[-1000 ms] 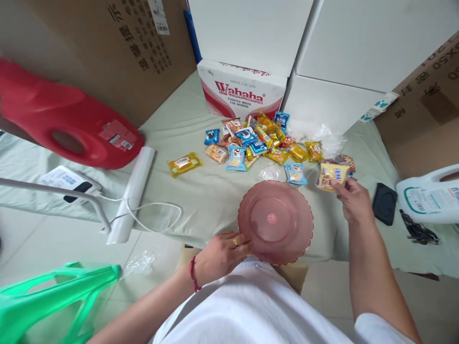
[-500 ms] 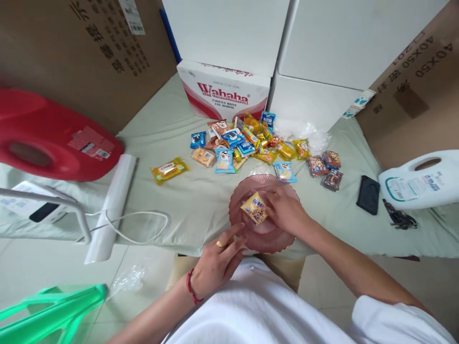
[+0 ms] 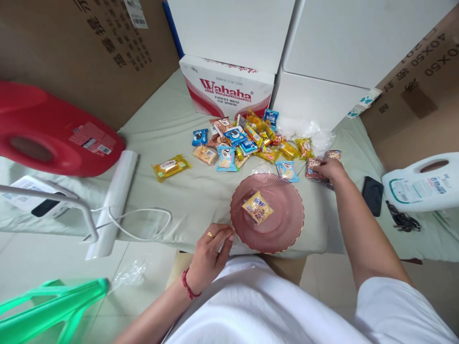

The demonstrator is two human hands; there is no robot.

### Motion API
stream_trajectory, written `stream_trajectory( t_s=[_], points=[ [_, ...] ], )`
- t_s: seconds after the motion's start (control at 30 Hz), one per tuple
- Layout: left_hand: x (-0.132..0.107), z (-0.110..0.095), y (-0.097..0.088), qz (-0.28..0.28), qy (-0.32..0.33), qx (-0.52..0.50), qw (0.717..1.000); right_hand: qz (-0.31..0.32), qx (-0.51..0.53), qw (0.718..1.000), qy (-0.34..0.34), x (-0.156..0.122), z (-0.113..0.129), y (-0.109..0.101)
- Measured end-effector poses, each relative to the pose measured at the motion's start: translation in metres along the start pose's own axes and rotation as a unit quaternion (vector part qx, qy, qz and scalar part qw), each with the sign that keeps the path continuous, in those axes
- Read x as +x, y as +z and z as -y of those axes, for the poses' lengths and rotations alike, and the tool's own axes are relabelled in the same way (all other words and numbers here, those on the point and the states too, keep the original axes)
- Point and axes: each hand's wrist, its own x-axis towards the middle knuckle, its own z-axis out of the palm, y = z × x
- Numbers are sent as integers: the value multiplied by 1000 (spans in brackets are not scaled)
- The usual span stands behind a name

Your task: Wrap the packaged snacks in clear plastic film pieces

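Note:
A pink ribbed plate [image 3: 289, 215] with a gold rim lies at the table's front edge. A yellow wrapped snack packet [image 3: 257, 206] rests on it, over another clear wrapper that is mostly covered. My left hand [image 3: 211, 251] is beside the plate's left rim, fingers curled together with nothing visible in them; whether the fingertips touch the rim I cannot tell. My right hand [image 3: 332, 171] reaches to the right of the plate, its fingers closed on a brown snack packet [image 3: 312, 173]. Another brown packet [image 3: 333, 155] shows just behind this hand, which partly hides a third.
A pile of wrapped snacks [image 3: 247, 138] lies before a Wahaba-style white-and-red carton [image 3: 225, 91]. One yellow packet [image 3: 171, 167] lies apart to the left. A black phone [image 3: 373, 196], keys [image 3: 401, 217] and a white jug [image 3: 423, 184] are rightward; a red jug [image 3: 53, 129] stands left.
My right hand has left the yellow packet on the plate and moved right to the brown packets. My left hand has drawn back slightly left from over the plate's rim.

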Motion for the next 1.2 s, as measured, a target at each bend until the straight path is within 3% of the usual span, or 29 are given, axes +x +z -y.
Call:
stream_trajectory(
  t_s=[0.1,0.2,0.33,0.43,0.53,0.6,0.67,0.73,0.83,0.9,0.93,1.0,1.03,1.1,1.2],
  points=[
    [-1,2,4,-10,3,-5,1000,2,-25,1000,6,-20,1,7],
    [1,5,5,-5,2,-13,1000,31,111,993,12,-41,5,8],
    [1,8,4,6,-13,-7,1000,82,363,928,34,-73,18,-16],
    [0,8,4,4,-19,-5,1000,165,409,895,-62,-105,41,-42],
    [-1,7,6,3,-22,-8,1000,325,298,871,-218,-142,76,-42],
    [0,5,7,2,-18,-11,1000,350,143,871,-313,-166,99,-22],
    [1,4,8,-2,-12,-12,1000,289,-24,893,-345,-185,116,5],
    [1,3,7,-8,-14,-8,1000,220,-144,905,-334,-199,123,25],
    [-3,5,3,-22,-41,8,999,141,-160,913,-347,-202,112,25],
    [-5,8,0,-37,-69,19,997,13,-106,946,-307,-187,90,8],
    [-6,10,-1,-43,-81,22,996,-73,-80,963,-248,-175,75,-3],
    [-6,13,0,-49,-101,15,994,-218,-52,973,-62,-144,39,-21],
    [-5,15,1,-50,-107,8,993,-239,-46,969,38,-127,20,-26],
    [-3,19,4,-48,-114,-8,992,-186,-22,964,189,-96,-14,-28],
    [-2,23,9,-38,-121,-11,992,-124,4,967,223,-66,-44,-13]
  ],
)
